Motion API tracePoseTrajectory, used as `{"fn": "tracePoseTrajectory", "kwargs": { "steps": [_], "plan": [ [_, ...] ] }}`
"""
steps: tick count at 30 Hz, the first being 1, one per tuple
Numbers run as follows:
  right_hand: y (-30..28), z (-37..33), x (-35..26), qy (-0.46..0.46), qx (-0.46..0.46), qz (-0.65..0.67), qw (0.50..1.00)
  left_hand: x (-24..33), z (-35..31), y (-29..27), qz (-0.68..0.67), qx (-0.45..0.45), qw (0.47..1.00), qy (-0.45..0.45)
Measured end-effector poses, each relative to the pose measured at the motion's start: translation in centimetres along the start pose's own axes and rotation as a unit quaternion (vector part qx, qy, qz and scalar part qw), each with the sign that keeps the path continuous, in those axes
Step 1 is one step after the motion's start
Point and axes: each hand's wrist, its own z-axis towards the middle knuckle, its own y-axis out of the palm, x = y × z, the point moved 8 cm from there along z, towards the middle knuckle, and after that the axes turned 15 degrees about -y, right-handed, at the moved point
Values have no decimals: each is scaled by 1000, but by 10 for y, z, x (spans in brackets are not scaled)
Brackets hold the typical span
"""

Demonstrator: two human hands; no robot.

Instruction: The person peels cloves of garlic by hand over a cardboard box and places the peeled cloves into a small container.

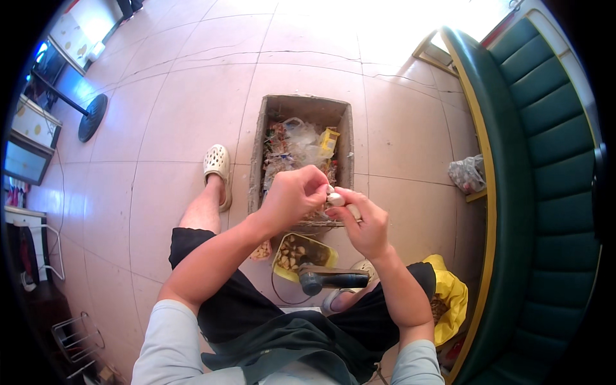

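Over the near end of the open box, my two hands meet at a white garlic clove (pixel 335 199). My right hand (pixel 367 226) is closed, pinching the clove between thumb and fingers; another pale piece shows against its fingers. My left hand (pixel 294 197) is closed too, its thumb and forefinger pressed together at the clove's tip. Below them, between my legs, a yellow tub (pixel 330 256) holds brownish garlic cloves (pixel 293 251). A small container of paler pieces (pixel 261 251) sits to its left, partly hidden by my left arm.
The worn box (pixel 348 138) holds plastic bags and scraps. A dark-handled device (pixel 327 280) overhangs the tub. At right stand a green padded bench (pixel 545 167), a bag of rubbish (pixel 467 174) and a yellow bag (pixel 453 301). A round black stand base (pixel 93 118) is at far left.
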Motion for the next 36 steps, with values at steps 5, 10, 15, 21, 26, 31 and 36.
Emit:
{"fn": "tracePoseTrajectory", "kwargs": {
  "steps": [5, 10, 15, 21, 26, 31, 36],
  "plan": [
    [1, -5, 25, 192, 81, 239, 949, -7, 13, -7, -33, 4, 999, 8],
    [10, -11, 42, 262, 65, 304, 914, 16, -1, -5, 19, 3, 993, 120],
    [17, -14, 43, 258, 55, 300, 916, 26, -9, -4, -6, -27, 990, 141],
    [13, -17, 42, 256, 63, 259, 929, 20, -4, -1, 20, -37, 987, 157],
    [18, -15, 37, 260, 51, 250, 931, 18, -3, 0, 39, -59, 984, 161],
    [20, -25, 43, 274, 45, 262, 924, 13, 2, 10, 55, -122, 982, 134],
    [24, -26, 43, 315, 23, 326, 891, 21, -2, 12, 118, -101, 969, 192]
  ]
}}
